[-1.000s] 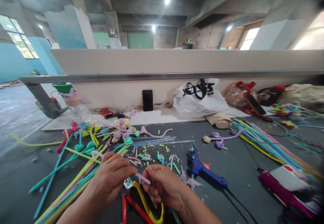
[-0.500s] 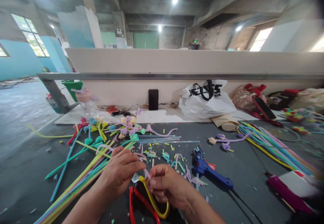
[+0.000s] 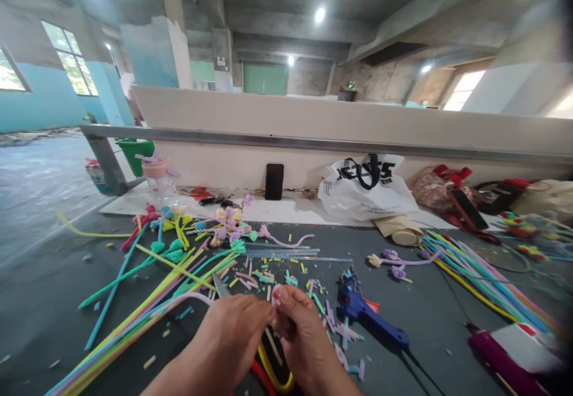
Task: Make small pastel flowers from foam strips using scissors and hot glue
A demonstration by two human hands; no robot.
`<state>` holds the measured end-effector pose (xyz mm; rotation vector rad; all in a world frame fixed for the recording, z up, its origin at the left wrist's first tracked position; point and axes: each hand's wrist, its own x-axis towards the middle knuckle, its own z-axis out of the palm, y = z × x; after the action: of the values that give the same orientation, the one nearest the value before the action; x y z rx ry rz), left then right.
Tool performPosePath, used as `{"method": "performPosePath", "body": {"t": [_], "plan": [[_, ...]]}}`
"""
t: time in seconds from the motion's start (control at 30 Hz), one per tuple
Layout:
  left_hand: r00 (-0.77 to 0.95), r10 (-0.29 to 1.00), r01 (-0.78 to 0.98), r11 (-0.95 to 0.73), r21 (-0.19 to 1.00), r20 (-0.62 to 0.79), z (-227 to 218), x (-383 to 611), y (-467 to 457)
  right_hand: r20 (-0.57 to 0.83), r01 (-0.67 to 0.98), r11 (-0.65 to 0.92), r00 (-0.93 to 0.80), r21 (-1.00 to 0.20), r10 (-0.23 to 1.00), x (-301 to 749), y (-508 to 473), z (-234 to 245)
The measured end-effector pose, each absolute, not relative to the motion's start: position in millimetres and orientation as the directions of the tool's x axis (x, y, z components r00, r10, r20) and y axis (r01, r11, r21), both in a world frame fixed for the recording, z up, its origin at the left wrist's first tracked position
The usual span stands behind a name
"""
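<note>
My left hand (image 3: 233,336) and my right hand (image 3: 302,333) meet low in the middle, fingertips pinched together on a small pale pipe-cleaner piece (image 3: 274,296). A long lilac pipe cleaner (image 3: 179,302) runs from the left hand out to the left. Metal pliers tips (image 3: 220,285) poke out above the left hand. The yellow and red handles (image 3: 273,372) lie under both hands. Cut pipe-cleaner bits (image 3: 268,274) litter the dark table just beyond.
A blue glue gun (image 3: 369,318) lies right of my hands. Long coloured pipe cleaners (image 3: 134,306) fan out left, another bundle (image 3: 474,265) right. Small pipe-cleaner flowers (image 3: 224,223), a black phone (image 3: 274,181), a white bag (image 3: 364,187) and a magenta box (image 3: 505,357) stand around.
The view has tilted and shifted. My hands have closed together, fingertips now touching. The pliers tips now show above the left hand, and the handles are mostly covered.
</note>
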<state>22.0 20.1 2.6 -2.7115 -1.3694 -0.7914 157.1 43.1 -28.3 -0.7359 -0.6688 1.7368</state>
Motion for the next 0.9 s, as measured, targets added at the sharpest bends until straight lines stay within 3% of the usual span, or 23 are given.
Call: {"method": "performPosePath", "body": {"t": [0.1, 0.2, 0.27, 0.37, 0.47, 0.6, 0.77, 0.9], "plan": [[0.516, 0.743, 0.725, -0.644, 0.245, 0.426, 5, 25, 18, -0.091, -0.406, -0.126, -0.105, -0.905, 0.99, 157, 44, -29], [0.489, 0.769, 0.7, -0.627, 0.342, 0.412, 7, 23, 17, 0.175, 0.016, 0.177, -0.064, -0.984, 0.982, 162, 45, -29], [0.464, 0.797, 0.694, -0.598, 0.401, 0.387, 6, 20, 17, 0.363, 0.265, 0.385, -0.132, -0.884, 0.923, 167, 47, -28], [0.437, 0.835, 0.696, -0.55, 0.461, 0.335, 5, 15, 18, 0.505, 0.438, 0.583, -0.292, -0.685, 0.813, 172, 48, -29], [0.414, 0.859, 0.698, -0.512, 0.501, 0.302, 7, 10, 21, 0.522, 0.484, 0.674, -0.426, -0.558, 0.738, 173, 48, -31], [0.346, 0.894, 0.718, -0.447, 0.534, 0.284, 10, 2, 26, 0.511, 0.41, 0.722, -0.516, -0.557, 0.687, 172, 47, -30], [0.305, 0.922, 0.658, -0.386, 0.647, 0.239, 11, -4, 33, 0.394, 0.313, 0.598, -0.52, -0.737, 0.758, 170, 46, -21], [0.278, 0.946, 0.557, -0.301, 0.774, 0.168, 15, -2, 35, 0.227, 0.147, 0.338, -0.493, -0.93, 0.84, 169, 44, -19]]}}
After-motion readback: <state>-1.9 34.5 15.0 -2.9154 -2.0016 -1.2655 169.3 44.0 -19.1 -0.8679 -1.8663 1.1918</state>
